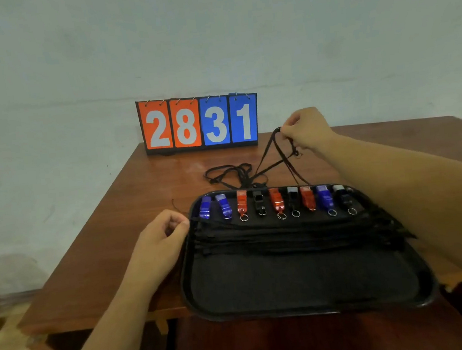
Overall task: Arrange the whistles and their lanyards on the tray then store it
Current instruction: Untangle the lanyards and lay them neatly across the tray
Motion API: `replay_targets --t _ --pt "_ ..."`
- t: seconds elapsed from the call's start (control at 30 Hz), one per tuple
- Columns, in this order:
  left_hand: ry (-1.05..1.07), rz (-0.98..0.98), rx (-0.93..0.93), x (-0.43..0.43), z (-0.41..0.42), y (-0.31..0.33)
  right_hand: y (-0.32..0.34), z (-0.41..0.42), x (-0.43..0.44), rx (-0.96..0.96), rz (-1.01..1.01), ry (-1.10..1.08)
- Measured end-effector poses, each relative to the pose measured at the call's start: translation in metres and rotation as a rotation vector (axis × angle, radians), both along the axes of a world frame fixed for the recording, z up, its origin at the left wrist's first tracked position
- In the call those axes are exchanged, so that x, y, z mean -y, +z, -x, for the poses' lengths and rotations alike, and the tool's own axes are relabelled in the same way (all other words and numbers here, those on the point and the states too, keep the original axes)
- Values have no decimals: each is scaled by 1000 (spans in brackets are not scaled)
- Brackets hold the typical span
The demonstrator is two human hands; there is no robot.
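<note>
A black tray (304, 296) lies on the brown table. Along its far edge stands a row of several whistles (277, 202), blue, red and black, most with small key rings. Below them several black lanyards (288, 237) lie stretched across the tray from left to right. My left hand (161, 240) pinches the left ends of these lanyards at the tray's left rim. My right hand (306, 130) is raised beyond the tray, shut on a black lanyard (272, 153) that hangs down to a loose tangle of lanyards (231, 174) on the table.
A flip scoreboard (199, 122) reading 28 and 31 stands at the table's far edge against the wall. The table's left edge (80, 249) runs close to my left hand. The tray's near rim overhangs the front edge.
</note>
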State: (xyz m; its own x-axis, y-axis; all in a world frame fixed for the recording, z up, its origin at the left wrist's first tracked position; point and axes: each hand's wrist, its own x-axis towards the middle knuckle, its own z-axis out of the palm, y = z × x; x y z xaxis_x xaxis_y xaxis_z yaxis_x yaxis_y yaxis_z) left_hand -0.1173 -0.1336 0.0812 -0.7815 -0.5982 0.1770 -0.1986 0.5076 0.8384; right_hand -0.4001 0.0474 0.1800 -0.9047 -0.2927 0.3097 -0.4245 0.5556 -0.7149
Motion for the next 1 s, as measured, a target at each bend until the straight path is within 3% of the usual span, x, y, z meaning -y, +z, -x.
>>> replay_targets --t 0.47,0.6,0.73,0.93,1.0 --pt "-9 -2 26 -4 -4 3 72 -33 -21 -12 375 32" --pt "-17 4 32 -5 -6 4 78 -37 -31 115 50 21" --pt "-25 0 23 -8 -8 5 70 -35 -45 115 -247 -12" --pt "-28 -16 5 -7 -7 5 68 -29 -61 45 -142 -116" --pt "-23 -20 -3 -8 -7 5 67 -31 -64 48 -204 -108"
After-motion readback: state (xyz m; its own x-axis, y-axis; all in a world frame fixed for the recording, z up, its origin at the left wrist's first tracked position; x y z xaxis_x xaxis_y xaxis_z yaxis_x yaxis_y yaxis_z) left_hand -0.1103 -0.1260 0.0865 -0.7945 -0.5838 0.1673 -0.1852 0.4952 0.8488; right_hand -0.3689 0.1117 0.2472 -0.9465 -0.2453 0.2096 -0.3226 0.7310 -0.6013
